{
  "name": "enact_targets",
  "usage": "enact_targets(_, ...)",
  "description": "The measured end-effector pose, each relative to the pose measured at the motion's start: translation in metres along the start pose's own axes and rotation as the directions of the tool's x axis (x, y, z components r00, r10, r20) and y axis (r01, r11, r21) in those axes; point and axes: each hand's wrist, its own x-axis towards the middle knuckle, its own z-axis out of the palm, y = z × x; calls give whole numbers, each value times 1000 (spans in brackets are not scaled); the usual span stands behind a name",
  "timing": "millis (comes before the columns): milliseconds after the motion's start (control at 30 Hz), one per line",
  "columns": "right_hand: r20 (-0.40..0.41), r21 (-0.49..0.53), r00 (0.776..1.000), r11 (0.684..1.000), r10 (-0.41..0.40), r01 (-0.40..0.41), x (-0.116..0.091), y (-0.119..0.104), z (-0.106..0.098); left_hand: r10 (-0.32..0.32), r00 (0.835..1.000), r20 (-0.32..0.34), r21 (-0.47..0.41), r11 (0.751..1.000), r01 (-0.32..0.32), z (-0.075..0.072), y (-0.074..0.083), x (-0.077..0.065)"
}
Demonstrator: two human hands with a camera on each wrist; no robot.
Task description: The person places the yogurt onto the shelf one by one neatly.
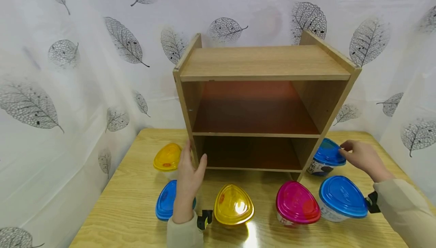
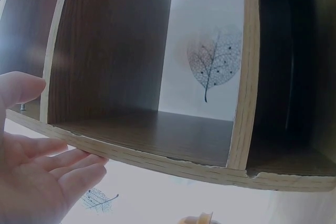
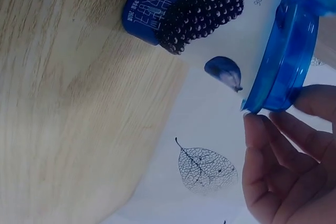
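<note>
My right hand (image 1: 364, 159) pinches the lid rim of a blue-lidded plastic tub (image 1: 327, 155) beside the shelf's right side. In the right wrist view this tub (image 3: 210, 24) shows a dark berry picture, with thumb and fingertips at its lid edge. My left hand (image 1: 189, 180) is at the left side panel of a wooden shelf unit (image 1: 269, 62). Its fingers lie fairly straight along the panel's outer face. The thumb stands apart on the inner side, as the left wrist view also shows; whether it touches the shelf I cannot tell.
A yellow-lidded tub (image 1: 167, 157) and a blue-lidded tub (image 1: 166, 200) stand left of the shelf. In front are another yellow-lidded tub (image 1: 234, 204), a pink-lidded tub (image 1: 297, 202) and a blue-lidded tub (image 1: 343, 197). Leaf-patterned sheeting (image 1: 85, 89) surrounds the wooden table (image 1: 112, 195).
</note>
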Motion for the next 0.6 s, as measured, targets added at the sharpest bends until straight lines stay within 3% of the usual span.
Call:
enact_targets(167,9,137,1000,990,-11,9,-5,12,7,-6,1000,5,-1,1000,6,-1,0,0)
enact_targets(367,106,373,994,928,-40,-2,-15,36,27,-3,1000,-3,6,1000,3,-2,1,1)
enact_targets(600,164,462,986,886,-38,-42,-23,46,47,2,1000,-7,15,1000,-2,-1,1,0)
